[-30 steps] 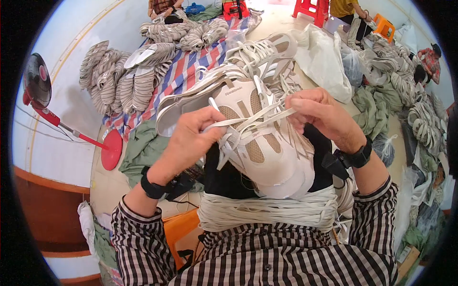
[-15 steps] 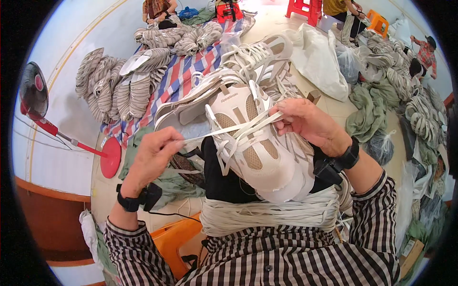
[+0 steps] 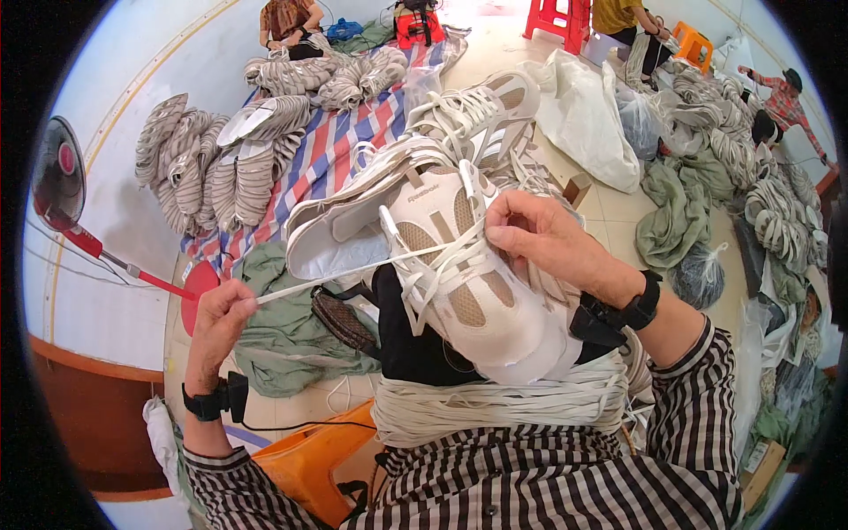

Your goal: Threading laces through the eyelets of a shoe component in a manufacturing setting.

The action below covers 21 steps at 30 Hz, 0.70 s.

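A pale beige and white sneaker [image 3: 495, 305] rests over my lap, toe toward me, with tan mesh panels. Between thumb and fingers, my left hand [image 3: 225, 318] pinches the end of a whitish shoelace [image 3: 340, 277], stretched taut out to the left from the sneaker's crossed lacing. My right hand [image 3: 539, 234] is closed at the eyelet edge on the sneaker's right side; its fingertips partly hide what they grip. Beyond lie more sneakers [image 3: 455, 115], some laced. A thick bundle of whitish laces [image 3: 499, 402] lies across my waist.
A red floor fan [image 3: 60, 172] stands at left. Piles of shoe parts [image 3: 243, 181] sit on a striped sheet [image 3: 331, 146]. Green cloth [image 3: 291, 327] and an orange stool [image 3: 322, 459] are near my left arm. A white sack [image 3: 587, 119] lies ahead; other people work farther back.
My left hand has moved left and down, drawing the shoelace out longer. My right hand has shifted slightly left and down, from the loose lace strands to the sneaker's eyelet edge.
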Motion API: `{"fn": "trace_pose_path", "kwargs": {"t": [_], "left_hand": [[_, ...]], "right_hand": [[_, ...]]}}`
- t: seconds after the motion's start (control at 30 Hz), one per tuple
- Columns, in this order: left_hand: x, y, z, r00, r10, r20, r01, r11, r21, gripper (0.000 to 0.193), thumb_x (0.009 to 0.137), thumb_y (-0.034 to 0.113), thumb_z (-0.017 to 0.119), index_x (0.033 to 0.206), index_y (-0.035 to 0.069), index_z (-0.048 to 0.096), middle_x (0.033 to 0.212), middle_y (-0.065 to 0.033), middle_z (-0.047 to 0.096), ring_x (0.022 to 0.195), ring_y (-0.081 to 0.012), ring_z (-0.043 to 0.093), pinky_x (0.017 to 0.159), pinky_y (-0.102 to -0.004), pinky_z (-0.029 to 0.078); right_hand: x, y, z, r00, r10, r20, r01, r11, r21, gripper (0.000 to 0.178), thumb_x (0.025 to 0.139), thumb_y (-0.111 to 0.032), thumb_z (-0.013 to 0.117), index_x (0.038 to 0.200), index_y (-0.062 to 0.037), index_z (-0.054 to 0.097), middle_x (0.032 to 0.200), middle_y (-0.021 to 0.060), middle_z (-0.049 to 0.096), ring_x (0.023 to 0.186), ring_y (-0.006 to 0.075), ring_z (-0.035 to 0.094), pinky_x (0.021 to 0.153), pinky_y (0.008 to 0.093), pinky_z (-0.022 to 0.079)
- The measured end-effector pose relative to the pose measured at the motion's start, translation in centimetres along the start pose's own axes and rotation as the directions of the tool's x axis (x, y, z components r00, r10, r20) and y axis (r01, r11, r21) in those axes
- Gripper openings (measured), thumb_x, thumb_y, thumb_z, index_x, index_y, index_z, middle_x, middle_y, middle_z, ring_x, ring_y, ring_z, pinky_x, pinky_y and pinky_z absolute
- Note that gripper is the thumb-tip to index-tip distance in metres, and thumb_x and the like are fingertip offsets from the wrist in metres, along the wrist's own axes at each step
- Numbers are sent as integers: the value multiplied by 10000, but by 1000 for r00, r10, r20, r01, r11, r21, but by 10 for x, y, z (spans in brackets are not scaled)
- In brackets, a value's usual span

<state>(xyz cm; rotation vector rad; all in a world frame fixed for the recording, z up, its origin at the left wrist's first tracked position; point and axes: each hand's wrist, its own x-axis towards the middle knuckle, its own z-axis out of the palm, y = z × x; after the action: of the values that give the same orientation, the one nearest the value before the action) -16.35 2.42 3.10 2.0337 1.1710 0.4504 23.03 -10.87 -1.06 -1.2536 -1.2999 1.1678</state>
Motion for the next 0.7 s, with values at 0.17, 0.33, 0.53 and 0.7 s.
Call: {"fn": "trace_pose_path", "kwargs": {"t": [0.17,0.33,0.53,0.7], "left_hand": [[8,-17,18,999,-47,-3,47,998,-36,117,854,74,572,746,44,538,574,58,404,540,-29,372,493,-200,286],[13,-11,56,984,180,-16,-174,969,176,103,849,87,567,867,-11,593,728,-43,601,662,-104,548,609,-245,438],[-2,68,104,925,369,-95,-341,913,222,99,779,9,618,878,-2,609,755,-86,615,656,-165,576,603,-265,455],[16,107,139,818,566,-101,-549,821,154,182,722,41,697,874,49,598,677,-74,538,574,-206,556,529,-302,446]], "right_hand": [[-1,0,2,1000,-8,9,7,1000,26,96,891,-131,562,899,-37,550,753,-34,524,647,33,472,561,201,409],[-1,-3,0,995,-19,-93,28,995,97,68,880,-90,562,928,-41,560,803,-25,549,699,38,485,606,210,422],[4,-30,-1,918,-393,56,367,786,-498,102,836,-45,557,936,-29,561,898,65,528,720,173,541,625,295,434],[16,-28,1,901,-372,223,426,663,-615,98,832,-77,571,902,-15,542,896,144,494,740,315,545,655,382,443]]}}
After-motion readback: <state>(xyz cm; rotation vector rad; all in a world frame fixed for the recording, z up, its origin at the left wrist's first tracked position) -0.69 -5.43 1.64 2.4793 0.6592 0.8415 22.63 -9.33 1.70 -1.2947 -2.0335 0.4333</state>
